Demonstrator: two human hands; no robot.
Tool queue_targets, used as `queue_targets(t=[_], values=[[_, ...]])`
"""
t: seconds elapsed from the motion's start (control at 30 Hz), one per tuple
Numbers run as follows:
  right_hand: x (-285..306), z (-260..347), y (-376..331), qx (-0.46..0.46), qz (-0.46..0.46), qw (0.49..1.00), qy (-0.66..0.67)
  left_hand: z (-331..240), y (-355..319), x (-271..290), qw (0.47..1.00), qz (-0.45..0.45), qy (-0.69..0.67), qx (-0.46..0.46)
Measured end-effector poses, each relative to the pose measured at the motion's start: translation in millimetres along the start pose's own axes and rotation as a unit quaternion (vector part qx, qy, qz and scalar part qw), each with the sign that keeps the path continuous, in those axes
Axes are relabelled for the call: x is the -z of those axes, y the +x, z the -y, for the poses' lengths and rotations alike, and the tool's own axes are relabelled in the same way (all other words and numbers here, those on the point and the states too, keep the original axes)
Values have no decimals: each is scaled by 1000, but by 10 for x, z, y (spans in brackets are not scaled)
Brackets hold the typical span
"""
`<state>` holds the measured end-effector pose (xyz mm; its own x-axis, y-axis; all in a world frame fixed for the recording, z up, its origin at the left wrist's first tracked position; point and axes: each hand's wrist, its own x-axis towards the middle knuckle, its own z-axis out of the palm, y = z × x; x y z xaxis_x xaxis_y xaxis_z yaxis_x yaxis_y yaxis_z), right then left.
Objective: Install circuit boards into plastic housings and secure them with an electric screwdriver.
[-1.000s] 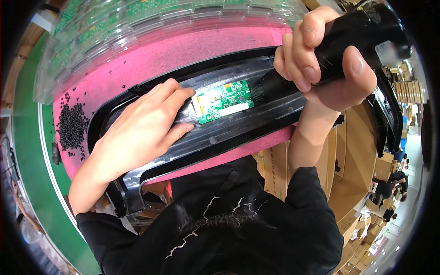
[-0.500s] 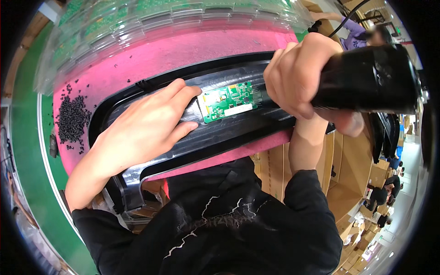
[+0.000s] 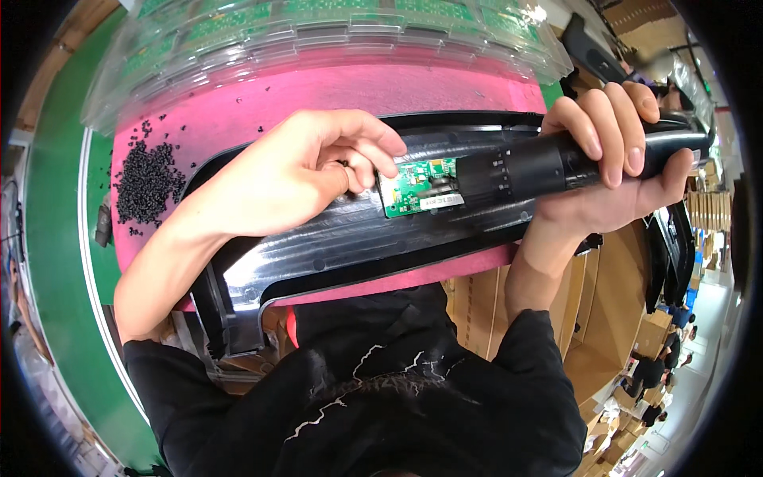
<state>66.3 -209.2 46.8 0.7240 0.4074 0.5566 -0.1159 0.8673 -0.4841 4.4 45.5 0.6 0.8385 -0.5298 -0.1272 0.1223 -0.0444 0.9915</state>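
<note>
My right hand (image 3: 608, 147) is wrapped round a black electric screwdriver (image 3: 513, 169), its fingers closed over the grip. The tool lies nearly level, and its front end is over the right part of a green circuit board (image 3: 403, 200). That board sits inside a long black plastic housing (image 3: 318, 253). By the board's left edge is my left hand (image 3: 298, 171), with curled fingers pinched together; what they hold, if anything, is too small to make out. The screwdriver hides the board's right end.
On the pink mat (image 3: 318, 91), a heap of tiny black screws (image 3: 147, 183) lies at the left. Stacked clear plastic trays (image 3: 318, 40) with green boards stand at the back. Cardboard boxes (image 3: 608, 294) are at the right, with people farther off.
The screwdriver has swung from pointing toward me to pointing left, its front end now over the board. My left hand has lifted from the housing and curled its fingers beside the board.
</note>
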Motion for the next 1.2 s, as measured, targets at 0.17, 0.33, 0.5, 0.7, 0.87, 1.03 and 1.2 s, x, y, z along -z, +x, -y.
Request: queue_targets(t=[0.17,0.33,0.5,0.7,0.87,1.03,1.2], values=[[-59,-263,-12,42,-42,996,-63,23,-14,-10,994,14,-106,-16],[-128,-384,-62,57,-38,988,-139,-39,3,-48,996,4,-85,-4],[-110,-345,-77,52,-19,988,-144,-108,-4,-71,998,-7,-68,8],[-110,-322,-69,41,-30,991,-123,-141,-21,-115,999,-48,8,-3],[-116,-304,-51,41,-37,992,-112,-3,-25,-119,969,-79,147,-182],[-104,-275,-51,38,-37,994,-98,-74,-45,-160,962,-105,168,-189],[-90,-293,-72,46,-12,993,-103,7,15,-115,930,-147,263,-210]])
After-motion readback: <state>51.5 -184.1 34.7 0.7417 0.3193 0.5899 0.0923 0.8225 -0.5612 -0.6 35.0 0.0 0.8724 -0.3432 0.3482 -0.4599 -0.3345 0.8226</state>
